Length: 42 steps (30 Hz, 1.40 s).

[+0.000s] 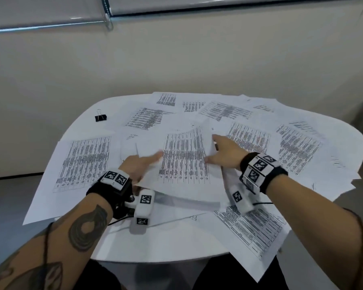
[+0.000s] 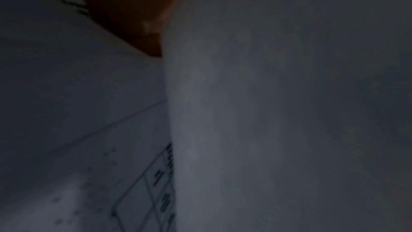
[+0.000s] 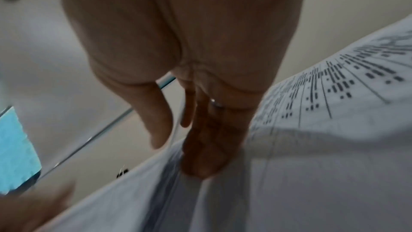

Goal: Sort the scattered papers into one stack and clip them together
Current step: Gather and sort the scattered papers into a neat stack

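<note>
I hold one printed sheet (image 1: 184, 160) between my two hands, lifted off the white surface (image 1: 88, 116) so that its near edge curls up and casts a shadow on the pages under it. My left hand (image 1: 138, 166) has the sheet's left edge, thumb lying on top and the fingers hidden below, so its grip is closed on the paper. My right hand (image 1: 224, 153) meets the sheet's right edge with the thumb pressing on the face and the forefinger stretched out past the sheet; in the right wrist view the fingers (image 3: 207, 147) press against the paper's underside, pinching it. The sheet carries a dense table of black rows and ruled columns, blurred beyond reading. Loose papers (image 1: 298, 147) of the same kind spread all around the sheet, overlapping, and several beyond it and to its right hang over the rounded edge of the surface, as do two nearer me. The only bare patch lies beyond the sheet to the left, where a black binder clip (image 1: 100, 117) stands well apart from it. The left wrist view is dark and shows only paper close up.
</note>
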Each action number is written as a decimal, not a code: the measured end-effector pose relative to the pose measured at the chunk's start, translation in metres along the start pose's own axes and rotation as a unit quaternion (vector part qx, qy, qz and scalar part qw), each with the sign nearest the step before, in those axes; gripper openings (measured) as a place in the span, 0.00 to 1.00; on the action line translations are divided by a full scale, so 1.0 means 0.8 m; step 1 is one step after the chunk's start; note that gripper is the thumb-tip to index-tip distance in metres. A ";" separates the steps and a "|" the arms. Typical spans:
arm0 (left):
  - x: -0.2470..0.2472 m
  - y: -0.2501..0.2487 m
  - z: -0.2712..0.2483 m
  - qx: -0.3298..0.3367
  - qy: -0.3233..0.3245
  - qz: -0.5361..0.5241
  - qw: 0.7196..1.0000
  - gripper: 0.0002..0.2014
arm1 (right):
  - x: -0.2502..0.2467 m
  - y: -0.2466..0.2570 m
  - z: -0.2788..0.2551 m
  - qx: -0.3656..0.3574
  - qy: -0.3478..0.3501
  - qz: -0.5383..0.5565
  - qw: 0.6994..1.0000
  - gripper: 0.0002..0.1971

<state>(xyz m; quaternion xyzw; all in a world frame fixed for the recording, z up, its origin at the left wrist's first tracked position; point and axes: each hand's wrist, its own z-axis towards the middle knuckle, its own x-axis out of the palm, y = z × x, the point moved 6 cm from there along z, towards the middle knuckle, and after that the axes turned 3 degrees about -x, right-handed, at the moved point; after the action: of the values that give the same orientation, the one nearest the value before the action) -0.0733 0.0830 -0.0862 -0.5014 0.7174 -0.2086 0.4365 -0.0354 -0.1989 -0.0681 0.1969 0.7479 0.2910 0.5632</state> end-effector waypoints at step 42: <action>0.001 0.008 0.010 0.078 -0.028 -0.010 0.996 0.31 | -0.166 -0.172 0.018 0.271 -0.069 -0.137 0.950 0.84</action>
<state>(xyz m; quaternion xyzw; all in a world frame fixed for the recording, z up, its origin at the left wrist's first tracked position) -0.0701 0.0857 -0.0958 -0.4786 0.6810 -0.2542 0.4925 0.0210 -0.3822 -0.0642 0.2576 0.7780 -0.0171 0.5728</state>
